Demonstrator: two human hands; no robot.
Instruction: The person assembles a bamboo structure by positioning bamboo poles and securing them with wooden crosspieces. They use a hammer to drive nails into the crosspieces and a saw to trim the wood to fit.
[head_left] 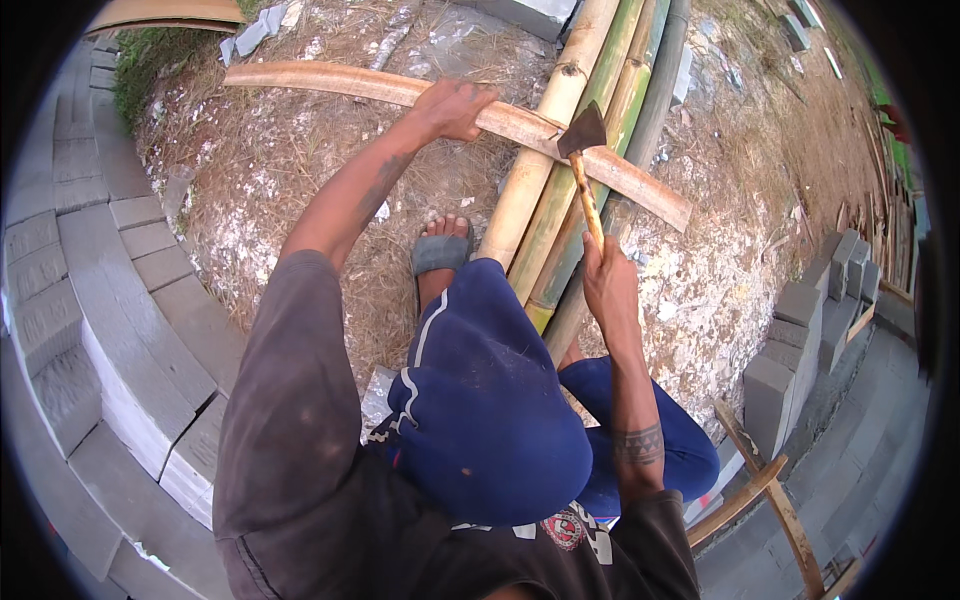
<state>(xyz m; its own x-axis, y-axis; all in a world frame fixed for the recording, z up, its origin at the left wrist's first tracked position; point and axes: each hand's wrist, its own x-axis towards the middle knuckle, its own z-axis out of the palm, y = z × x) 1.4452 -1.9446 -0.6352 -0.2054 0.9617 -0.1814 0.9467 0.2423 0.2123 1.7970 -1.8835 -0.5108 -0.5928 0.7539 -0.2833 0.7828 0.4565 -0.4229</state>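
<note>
My left hand (pixel 455 108) is closed around a long, thin wooden board (pixel 335 78), gripping it near its middle. The board lies crosswise over several bamboo poles (pixel 577 75), its right end reaching past them. In my right hand (pixel 608 270) is the lower handle of a hatchet (pixel 585 195). The dark, wedge-shaped hatchet head is over the board where it crosses the poles; whether the blade touches the wood I cannot tell. My sandalled foot (pixel 440 245) rests on the ground left of the poles.
Grey blocks (pixel 85 280) form a stacked wall along the left. More grey blocks (pixel 785 365) stand at the right, with nailed wooden strips (pixel 770 485) at the lower right. Dry grass and white debris cover the ground (pixel 250 180). Another board (pixel 165 12) shows at the top left.
</note>
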